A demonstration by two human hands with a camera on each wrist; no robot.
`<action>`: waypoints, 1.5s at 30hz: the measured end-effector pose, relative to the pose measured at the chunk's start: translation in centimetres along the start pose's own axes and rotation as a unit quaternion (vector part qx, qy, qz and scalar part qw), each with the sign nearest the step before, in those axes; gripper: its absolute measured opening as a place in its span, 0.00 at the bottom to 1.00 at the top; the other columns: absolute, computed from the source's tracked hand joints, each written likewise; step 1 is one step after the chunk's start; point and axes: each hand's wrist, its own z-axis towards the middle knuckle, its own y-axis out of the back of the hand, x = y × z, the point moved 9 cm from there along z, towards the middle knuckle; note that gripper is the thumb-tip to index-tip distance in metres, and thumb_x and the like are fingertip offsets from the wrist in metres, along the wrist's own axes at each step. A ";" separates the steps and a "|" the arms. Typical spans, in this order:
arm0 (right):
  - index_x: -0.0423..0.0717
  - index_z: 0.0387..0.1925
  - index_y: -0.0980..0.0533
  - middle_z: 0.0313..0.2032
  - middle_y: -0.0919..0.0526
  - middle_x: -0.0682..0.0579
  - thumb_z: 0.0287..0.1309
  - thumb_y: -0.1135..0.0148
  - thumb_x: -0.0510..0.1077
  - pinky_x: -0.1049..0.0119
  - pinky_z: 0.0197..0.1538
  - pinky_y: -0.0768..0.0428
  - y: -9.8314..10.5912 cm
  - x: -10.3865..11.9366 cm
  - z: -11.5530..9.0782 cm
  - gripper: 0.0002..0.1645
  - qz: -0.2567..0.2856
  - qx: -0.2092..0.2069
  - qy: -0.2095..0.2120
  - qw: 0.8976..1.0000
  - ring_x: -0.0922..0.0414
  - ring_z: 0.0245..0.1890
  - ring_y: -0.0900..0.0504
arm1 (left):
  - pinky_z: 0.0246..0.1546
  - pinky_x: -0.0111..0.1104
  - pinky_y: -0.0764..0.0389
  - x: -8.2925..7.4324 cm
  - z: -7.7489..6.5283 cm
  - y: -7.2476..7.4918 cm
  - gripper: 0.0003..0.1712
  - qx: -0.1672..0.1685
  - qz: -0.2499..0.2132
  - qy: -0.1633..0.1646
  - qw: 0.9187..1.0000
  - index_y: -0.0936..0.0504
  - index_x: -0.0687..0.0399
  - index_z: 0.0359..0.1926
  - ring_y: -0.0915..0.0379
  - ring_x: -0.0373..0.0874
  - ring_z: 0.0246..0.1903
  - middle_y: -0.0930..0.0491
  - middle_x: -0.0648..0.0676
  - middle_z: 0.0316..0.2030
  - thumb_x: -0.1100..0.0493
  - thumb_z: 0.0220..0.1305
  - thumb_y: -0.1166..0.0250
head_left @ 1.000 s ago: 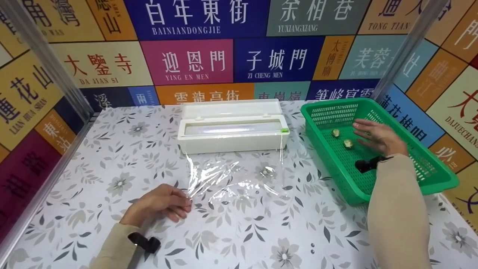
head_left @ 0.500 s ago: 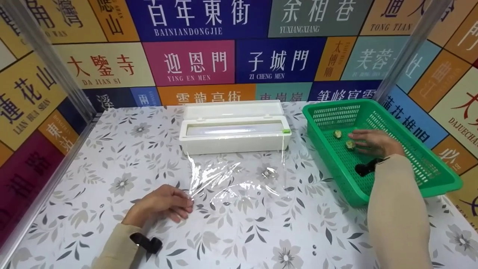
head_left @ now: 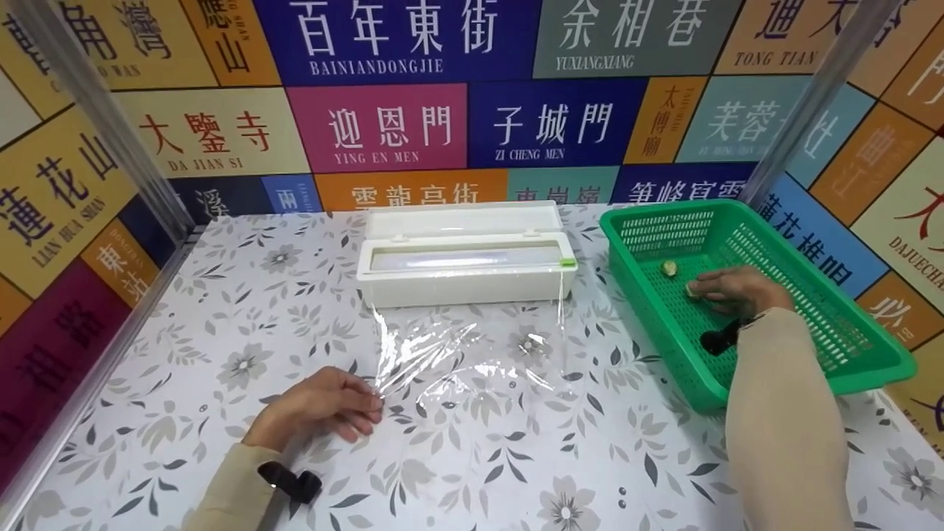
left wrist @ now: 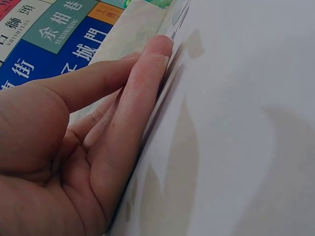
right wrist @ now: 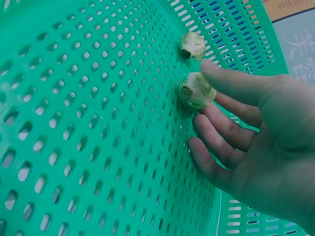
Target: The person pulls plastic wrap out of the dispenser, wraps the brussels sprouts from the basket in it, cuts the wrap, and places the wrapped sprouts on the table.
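Note:
Clear cling film [head_left: 472, 361] stretches toward me from a white cling film box [head_left: 464, 287] with its lid up. My left hand [head_left: 324, 405] pinches the film's near left corner between thumb and index finger, low over the table. In the left wrist view, that thumb [left wrist: 103, 81] meets the index finger near the tip. Over in the green basket [head_left: 656, 332], my right hand [head_left: 741, 289] has its thumb and fingers around a Brussels sprout [right wrist: 197, 92], partly hidden in the head view. A second Brussels sprout [head_left: 669, 268] lies just beyond, untouched.
A green slider [head_left: 567, 262] sits at the right end of the box's front edge. Behind the table stands a wall of colourful printed signs [head_left: 383, 125]. The table wears a flowered cloth [head_left: 442, 472]. Clear posts [head_left: 811, 96] rise at both back corners.
My right hand has moved slightly down and left onto the nearer Brussels sprout, its fingers closing around it. The left hand keeps pinching the film corner, nearly still.

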 end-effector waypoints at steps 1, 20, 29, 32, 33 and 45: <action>0.37 0.77 0.50 0.77 0.51 0.35 0.71 0.42 0.51 0.49 0.77 0.36 -0.1 0.0 0.1 0.45 -0.004 -0.002 -0.001 1.000 0.40 0.78 0.47 | 0.29 0.32 0.12 0.1 -0.2 0.1 0.18 -0.002 0.002 0.001 1.000 0.19 0.69 0.49 0.14 0.42 0.29 0.12 0.57 0.35 0.59 0.64 0.32; 0.45 0.74 0.39 0.61 0.26 0.52 0.65 0.37 0.61 0.49 0.74 0.30 1.5 1.1 -0.5 0.44 0.034 -0.056 0.009 0.998 0.43 0.76 0.40 | 0.29 0.32 0.11 -0.4 0.1 0.1 0.19 -0.005 0.011 -0.001 1.000 0.20 0.69 0.50 0.14 0.43 0.29 0.12 0.57 0.35 0.60 0.63 0.32; 0.47 0.76 0.41 0.37 0.21 0.73 0.64 0.37 0.62 0.53 0.73 0.28 2.2 2.9 -0.7 0.47 0.065 -0.074 0.042 0.994 0.46 0.75 0.37 | 0.30 0.33 0.11 -0.4 0.0 0.1 0.20 0.000 0.019 0.000 1.000 0.21 0.69 0.52 0.14 0.43 0.30 0.12 0.59 0.37 0.58 0.66 0.34; 0.46 0.77 0.44 0.37 0.21 0.74 0.64 0.37 0.62 0.53 0.74 0.29 2.4 3.4 -0.9 0.48 0.070 -0.073 0.053 0.993 0.46 0.75 0.38 | 0.30 0.33 0.11 -0.3 0.1 0.0 0.19 0.000 0.016 -0.001 1.000 0.20 0.69 0.52 0.14 0.43 0.29 0.12 0.58 0.36 0.59 0.66 0.34; 0.46 0.77 0.45 0.38 0.21 0.73 0.64 0.37 0.62 0.53 0.74 0.30 2.4 3.6 -0.9 0.49 0.073 -0.072 0.058 0.993 0.45 0.75 0.39 | 0.29 0.32 0.11 -0.3 0.1 0.0 0.19 0.000 0.015 -0.003 1.000 0.20 0.69 0.51 0.14 0.42 0.29 0.12 0.58 0.36 0.59 0.66 0.34; 0.48 0.77 0.45 0.43 0.21 0.72 0.60 0.35 0.62 0.56 0.75 0.31 2.6 6.5 -1.9 0.52 0.128 -0.079 0.103 0.983 0.56 0.67 0.28 | 0.28 0.32 0.11 -0.1 0.3 -0.1 0.17 0.001 0.013 -0.003 1.000 0.19 0.69 0.49 0.14 0.41 0.28 0.11 0.56 0.34 0.59 0.66 0.34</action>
